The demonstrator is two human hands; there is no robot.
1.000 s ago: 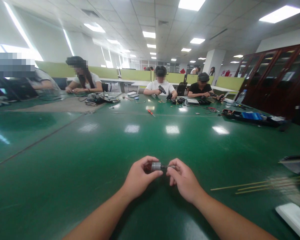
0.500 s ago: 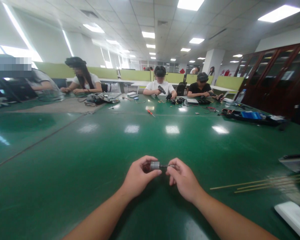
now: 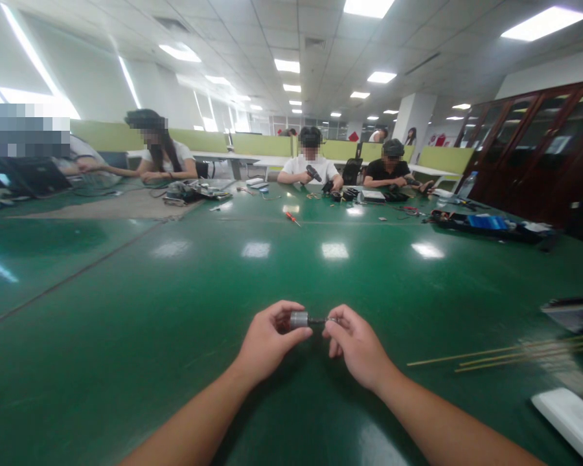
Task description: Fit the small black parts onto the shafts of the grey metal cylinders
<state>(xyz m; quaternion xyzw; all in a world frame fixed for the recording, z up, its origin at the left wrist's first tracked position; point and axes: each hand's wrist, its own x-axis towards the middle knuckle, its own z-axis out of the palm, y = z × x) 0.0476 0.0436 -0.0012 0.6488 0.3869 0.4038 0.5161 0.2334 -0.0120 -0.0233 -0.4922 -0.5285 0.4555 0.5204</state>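
Observation:
Above the green table [image 3: 214, 285], my left hand [image 3: 267, 336] is closed around a small grey metal cylinder [image 3: 299, 319], its thumb below and fingers above. A thin dark shaft [image 3: 317, 321] sticks out of the cylinder toward the right. The shaft's far end lies in a pinch between the thumb and fingers of my right hand [image 3: 354, 343]. The fingertips partly cover that end, and the left palm hides the cylinder's back part. The exact kind of part cannot be made out.
Several thin wooden sticks [image 3: 486, 358] lie on the right, with a white box-shaped object [image 3: 566, 421] nearer. An orange screwdriver [image 3: 292, 219] rests farther off. A black tray of parts [image 3: 486, 226] stands at the far right. Several people sit across the table, one holding a power drill [image 3: 313, 173].
The cylinder and my left hand have shifted slightly left, showing a little more of the shaft. My right hand stays nearly still. At far left, a co-worker's arm has moved.

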